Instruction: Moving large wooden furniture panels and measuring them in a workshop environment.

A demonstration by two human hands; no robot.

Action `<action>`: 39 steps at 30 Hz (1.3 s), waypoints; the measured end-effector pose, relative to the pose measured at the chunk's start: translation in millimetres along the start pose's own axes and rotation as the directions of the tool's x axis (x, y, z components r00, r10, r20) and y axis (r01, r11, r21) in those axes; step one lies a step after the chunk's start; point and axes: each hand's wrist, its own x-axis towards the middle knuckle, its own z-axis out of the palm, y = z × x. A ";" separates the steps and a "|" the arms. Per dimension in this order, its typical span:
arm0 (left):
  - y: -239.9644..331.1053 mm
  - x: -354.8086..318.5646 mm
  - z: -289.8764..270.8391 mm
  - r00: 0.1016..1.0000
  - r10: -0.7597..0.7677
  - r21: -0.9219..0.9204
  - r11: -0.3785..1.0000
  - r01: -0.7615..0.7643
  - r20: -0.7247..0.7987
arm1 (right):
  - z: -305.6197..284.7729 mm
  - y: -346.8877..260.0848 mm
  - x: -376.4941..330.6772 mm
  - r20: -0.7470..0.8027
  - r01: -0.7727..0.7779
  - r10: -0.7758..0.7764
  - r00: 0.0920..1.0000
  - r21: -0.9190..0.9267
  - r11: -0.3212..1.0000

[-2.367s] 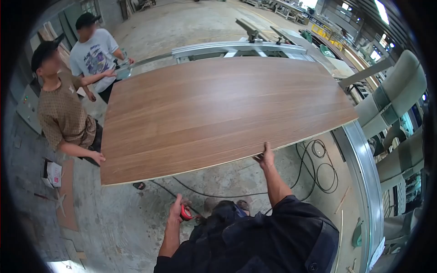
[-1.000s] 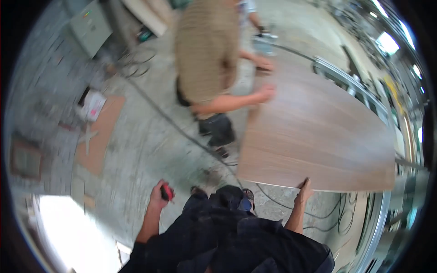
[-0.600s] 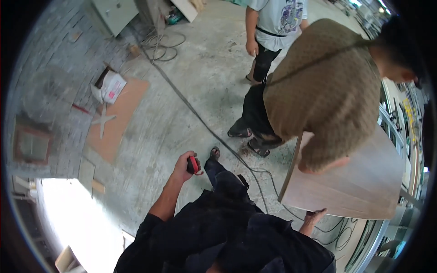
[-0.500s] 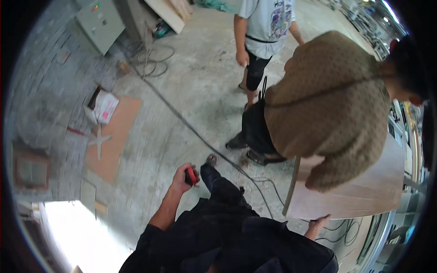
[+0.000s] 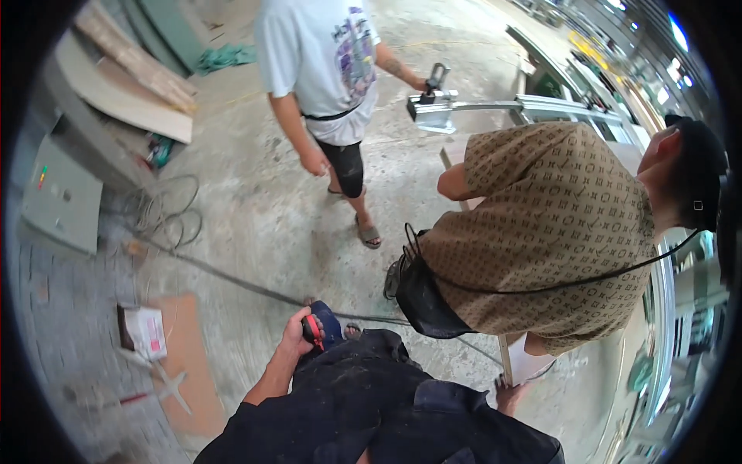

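My left hand is closed around a compact red and black tape measure, held out in front of my body. Low on the right, my right hand grips the near edge of a pale wooden board. Most of that board is hidden behind a co-worker in a brown patterned shirt, who bends over it with an arm against it. Beyond, a second co-worker in a white T-shirt stands with one hand at a metal fitting on a rail.
A dark cable crosses the concrete floor by my feet. On the left are a cardboard sheet, a white box, a grey electrical cabinet and leaning boards. Machine rails run along the right.
The view has swung right, bringing the machine rail into sight. The board has gone mostly behind the brown-shirted co-worker. Both my hands keep their hold.
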 end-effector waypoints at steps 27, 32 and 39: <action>298.1 202.3 448.8 0.531 -0.703 0.858 0.230 -0.459 0.473 | 756.9 149.9 -50.9 0.673 0.351 -0.002 0.740 -0.384 0.854; 303.7 255.4 499.8 0.618 -0.657 0.857 0.087 -0.508 0.433 | 796.4 118.6 23.9 0.667 0.353 -0.031 0.745 -0.354 0.866; 347.2 323.1 540.1 0.730 -0.559 0.741 -0.277 -0.612 0.395 | 825.8 31.8 117.6 0.414 0.433 -0.302 0.859 -0.272 0.859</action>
